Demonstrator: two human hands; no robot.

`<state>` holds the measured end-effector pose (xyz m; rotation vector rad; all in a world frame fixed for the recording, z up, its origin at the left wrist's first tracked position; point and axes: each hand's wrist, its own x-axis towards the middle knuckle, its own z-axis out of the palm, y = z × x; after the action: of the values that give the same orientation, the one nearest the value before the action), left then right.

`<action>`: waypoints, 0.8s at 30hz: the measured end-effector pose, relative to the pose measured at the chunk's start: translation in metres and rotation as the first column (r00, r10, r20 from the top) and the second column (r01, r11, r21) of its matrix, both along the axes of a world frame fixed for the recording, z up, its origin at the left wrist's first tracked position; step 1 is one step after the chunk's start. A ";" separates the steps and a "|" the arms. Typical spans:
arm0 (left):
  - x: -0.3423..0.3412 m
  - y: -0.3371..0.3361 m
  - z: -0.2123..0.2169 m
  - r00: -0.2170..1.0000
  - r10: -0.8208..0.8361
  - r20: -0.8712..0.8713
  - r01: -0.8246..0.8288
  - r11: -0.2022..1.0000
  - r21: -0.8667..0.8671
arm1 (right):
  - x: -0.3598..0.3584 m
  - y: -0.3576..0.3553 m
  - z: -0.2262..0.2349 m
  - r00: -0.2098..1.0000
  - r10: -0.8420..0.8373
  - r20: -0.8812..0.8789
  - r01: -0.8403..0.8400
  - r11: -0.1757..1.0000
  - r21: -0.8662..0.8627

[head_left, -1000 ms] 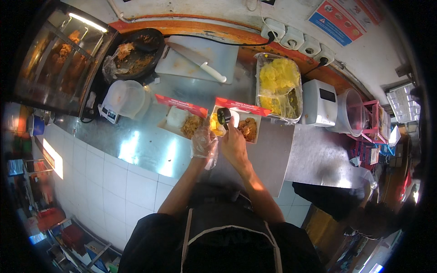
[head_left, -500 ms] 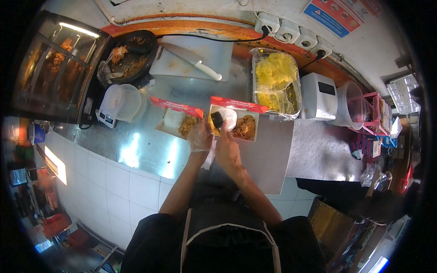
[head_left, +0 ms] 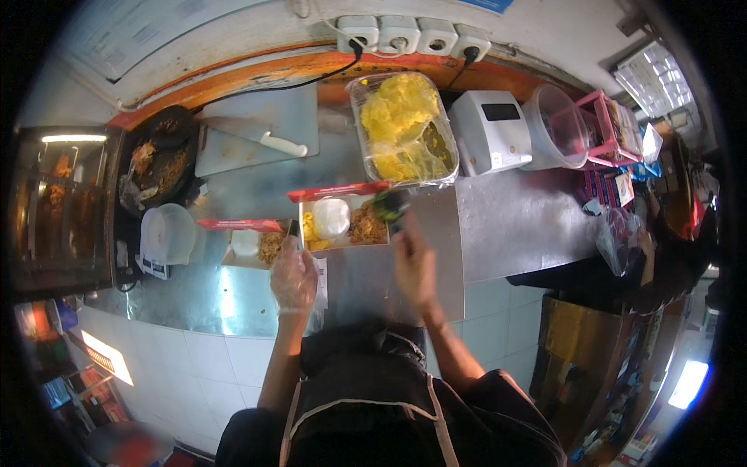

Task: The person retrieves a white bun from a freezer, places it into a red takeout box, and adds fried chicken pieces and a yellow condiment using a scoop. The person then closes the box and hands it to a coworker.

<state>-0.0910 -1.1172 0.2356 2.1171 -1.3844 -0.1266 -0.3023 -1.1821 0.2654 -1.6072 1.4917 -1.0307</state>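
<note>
My right hand (head_left: 415,268), smeared by motion, is closed on a dark spoon-like utensil (head_left: 393,204) with something green on its head. The utensil is at the right end of an open food box (head_left: 342,246) with a red lid edge. In that box lie a white wrapped mound (head_left: 332,217), yellow food (head_left: 309,227) and brown fried food (head_left: 367,224). My left hand (head_left: 294,280), in a clear plastic glove, closes round a narrow dark piece whose kind I cannot make out. Left of it, a second open box (head_left: 241,258) holds a white mound and brown fried food.
A foil tray (head_left: 454,159) of yellow food under plastic stands behind the boxes. Beside it are a white machine (head_left: 492,132) and a clear tub (head_left: 554,128). A knife (head_left: 272,142) lies on the cutting board (head_left: 292,105); left are a dark mortar (head_left: 187,128) and scale (head_left: 156,268).
The view has shifted right. My right hand has moved from over the box's white mound to its right end. My left hand has drawn back toward me. Yellow food now shows beside the mound.
</note>
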 end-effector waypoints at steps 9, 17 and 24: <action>-0.036 -0.195 0.057 0.932 -0.357 -0.057 0.327 0.901 -0.286 | -0.064 -0.205 -0.026 0.778 0.104 -0.619 0.064 0.968 0.243; -0.020 -0.308 0.002 0.778 -0.627 -0.048 0.458 0.512 0.727 | -0.024 -0.233 -0.050 0.863 0.052 -0.502 0.084 0.966 0.245; -0.009 -0.301 -0.032 0.774 -0.632 -0.043 0.511 0.582 0.633 | -0.039 -0.238 -0.082 0.848 0.162 -0.504 -0.132 0.987 0.095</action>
<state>-0.0998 -1.4178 0.2033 2.0819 -2.3857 -0.7604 -0.3415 -1.4202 0.1836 -2.0215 1.6773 -0.4805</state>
